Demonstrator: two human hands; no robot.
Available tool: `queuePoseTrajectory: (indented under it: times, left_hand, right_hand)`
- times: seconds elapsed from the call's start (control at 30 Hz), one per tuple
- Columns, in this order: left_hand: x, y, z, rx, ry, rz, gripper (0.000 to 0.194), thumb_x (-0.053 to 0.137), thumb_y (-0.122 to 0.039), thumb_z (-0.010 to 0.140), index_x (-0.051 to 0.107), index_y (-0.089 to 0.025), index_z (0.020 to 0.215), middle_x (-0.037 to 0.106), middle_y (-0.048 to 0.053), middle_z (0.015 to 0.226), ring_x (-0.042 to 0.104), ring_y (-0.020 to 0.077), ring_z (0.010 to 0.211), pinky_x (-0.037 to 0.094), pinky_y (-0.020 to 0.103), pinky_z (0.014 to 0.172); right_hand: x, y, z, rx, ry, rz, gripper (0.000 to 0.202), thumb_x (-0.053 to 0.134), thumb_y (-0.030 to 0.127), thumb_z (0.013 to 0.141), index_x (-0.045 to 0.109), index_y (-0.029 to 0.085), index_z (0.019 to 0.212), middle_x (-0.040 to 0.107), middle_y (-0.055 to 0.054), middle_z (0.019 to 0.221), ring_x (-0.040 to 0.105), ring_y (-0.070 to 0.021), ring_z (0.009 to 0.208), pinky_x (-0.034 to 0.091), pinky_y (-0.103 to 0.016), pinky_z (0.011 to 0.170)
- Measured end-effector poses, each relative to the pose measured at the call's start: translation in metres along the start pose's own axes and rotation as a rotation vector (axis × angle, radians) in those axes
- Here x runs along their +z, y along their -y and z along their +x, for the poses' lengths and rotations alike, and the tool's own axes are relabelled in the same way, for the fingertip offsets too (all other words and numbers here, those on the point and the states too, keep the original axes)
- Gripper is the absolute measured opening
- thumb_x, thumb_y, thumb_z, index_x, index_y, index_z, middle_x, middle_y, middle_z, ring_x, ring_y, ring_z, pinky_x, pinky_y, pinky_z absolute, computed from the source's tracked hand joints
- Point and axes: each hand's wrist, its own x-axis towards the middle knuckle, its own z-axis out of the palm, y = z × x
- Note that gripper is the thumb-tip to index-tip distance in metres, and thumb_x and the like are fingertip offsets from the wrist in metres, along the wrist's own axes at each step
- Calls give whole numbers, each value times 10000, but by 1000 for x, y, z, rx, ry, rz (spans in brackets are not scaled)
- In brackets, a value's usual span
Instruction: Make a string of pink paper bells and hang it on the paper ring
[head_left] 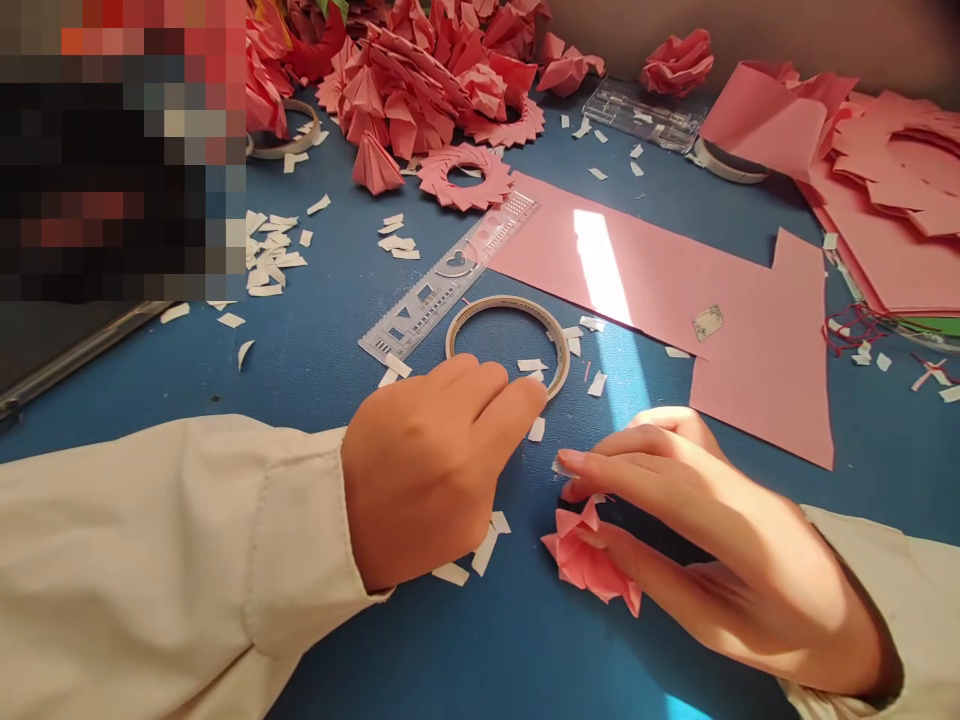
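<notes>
Pink folded paper — a small flower [589,563] — sits at the thumb of your right hand [757,570], whose thumb and forefinger stand parted, a white strip [564,469] at the forefinger's tip. Your left hand [427,460] curls over the near side of the tape roll [506,302] on the blue counter [420,660]; whether its hidden fingers grip the roll, I cannot tell.

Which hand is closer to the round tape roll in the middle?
Left. The left hand is at the near edge of the tape roll; the right hand is farther off, toward the picture's lower right.
</notes>
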Motion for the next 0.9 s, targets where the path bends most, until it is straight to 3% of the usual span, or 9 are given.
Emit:
queuePoseTrajectory:
  times: [0.1,0.17,0.3,0.4,0.63,0.77,0.9]
  left_hand:
    - [-3,-10,-3,-31,-3,-159,256,434,-33,789,583,-51,997,612,105,820,554,223,793,455,341,684]
    - [-5,-19,-6,-104,23,-395,245,452,-74,800,552,-54,1022,603,105,906,546,207,862,459,334,761]
    - [-8,-30,-8,-234,144,-717,185,480,-155,814,558,-109,976,591,51,877,526,161,798,449,294,737]
    - [-9,-30,-4,-210,229,-713,165,430,-82,805,578,-150,779,584,20,753,499,143,692,411,284,654]
    - [-6,-29,-4,-62,138,-485,266,418,-78,793,567,-134,580,512,18,544,412,133,523,319,276,496]
    - [-5,-30,-6,-3,114,-461,283,415,-85,794,552,-126,549,512,25,523,406,132,500,311,277,466]
    - [-5,-31,-5,-30,179,-513,261,402,-79,784,560,-136,585,521,22,534,421,134,493,326,271,460]
  right_hand:
    - [0,3,-1,37,-38,60,431,445,10,848,425,171,1247,674,-8,759,575,-147,702,427,-364,705]
    - [-2,5,-2,49,-90,88,501,464,0,836,388,201,1290,673,1,766,571,-151,714,439,-360,702]
    - [-6,7,-4,-1,-118,79,617,527,-32,769,378,198,1321,635,-34,943,573,-159,854,456,-350,749]
    - [-6,8,-7,-47,-123,79,704,506,-52,739,320,191,1373,607,-37,975,569,-159,874,452,-357,779]
    - [2,4,-7,-76,-250,-27,760,550,-48,724,279,150,1405,626,-47,937,566,-163,765,418,-353,688]
    - [0,5,-6,-88,-193,-73,776,548,-31,740,224,169,1416,641,-41,933,583,-167,813,401,-373,737]
    - [-4,8,-9,-69,-102,-159,608,511,-12,769,352,208,1313,669,-4,903,600,-145,770,400,-383,806]
